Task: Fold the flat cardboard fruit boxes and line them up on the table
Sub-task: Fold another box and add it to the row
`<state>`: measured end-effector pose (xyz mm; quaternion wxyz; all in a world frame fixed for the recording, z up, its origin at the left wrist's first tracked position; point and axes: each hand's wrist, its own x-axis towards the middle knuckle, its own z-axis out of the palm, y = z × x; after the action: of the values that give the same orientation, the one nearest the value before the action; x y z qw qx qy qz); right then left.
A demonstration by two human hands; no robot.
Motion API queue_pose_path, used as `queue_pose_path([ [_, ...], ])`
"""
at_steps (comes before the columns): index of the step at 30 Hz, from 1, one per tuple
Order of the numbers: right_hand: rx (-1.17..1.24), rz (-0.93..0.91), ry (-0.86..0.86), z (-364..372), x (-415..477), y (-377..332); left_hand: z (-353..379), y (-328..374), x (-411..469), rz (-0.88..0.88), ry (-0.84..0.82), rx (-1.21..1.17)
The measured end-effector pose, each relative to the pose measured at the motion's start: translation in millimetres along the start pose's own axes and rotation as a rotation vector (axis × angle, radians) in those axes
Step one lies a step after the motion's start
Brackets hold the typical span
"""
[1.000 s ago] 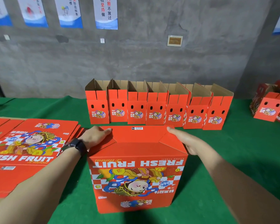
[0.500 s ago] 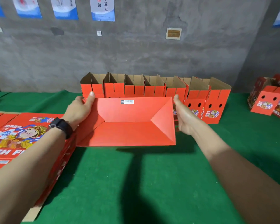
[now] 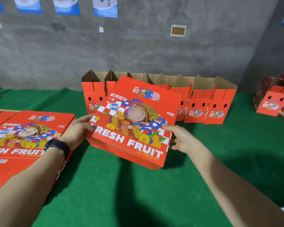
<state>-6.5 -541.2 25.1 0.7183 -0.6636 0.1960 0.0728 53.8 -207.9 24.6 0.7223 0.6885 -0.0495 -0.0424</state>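
Note:
A folded red fruit box (image 3: 134,123) with a cartoon figure and "FRESH FRUIT" lettering hangs tilted above the green table (image 3: 121,185), its printed face turned toward me. My left hand (image 3: 79,130), with a black watch on the wrist, grips the box's left end. My right hand (image 3: 182,138) holds the right end, thumb on the printed face and fingers behind it. Behind the box, a row of several folded red boxes (image 3: 218,105) stands with tops open along the back of the table.
A stack of flat red box blanks (image 3: 23,136) lies on the table at the left. More red boxes (image 3: 274,100) sit at the far right. A grey wall with posters (image 3: 105,5) stands behind the table.
The box has been lifted off the table and turned over in both hands: its closed bottom faced me half a second ago, now the printed side does.

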Motion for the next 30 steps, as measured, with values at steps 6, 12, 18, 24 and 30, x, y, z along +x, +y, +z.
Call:
queue_pose_path([
  [6,-0.101,-0.119,0.091,8,5,18,3,-41,5,-0.046,0.091,0.772],
  [12,-0.347,-0.271,0.27,27,14,64,35,-78,0,-0.332,0.018,0.276],
  [18,-0.473,-0.347,0.349,39,7,128,80,-77,-12,-0.461,-0.142,0.028],
  [24,-0.652,-0.507,0.302,60,-4,155,130,-45,-14,-0.278,-0.11,-0.125],
  [30,-0.953,-0.586,0.175,47,-2,153,147,-13,1,-0.077,0.213,-0.048],
])
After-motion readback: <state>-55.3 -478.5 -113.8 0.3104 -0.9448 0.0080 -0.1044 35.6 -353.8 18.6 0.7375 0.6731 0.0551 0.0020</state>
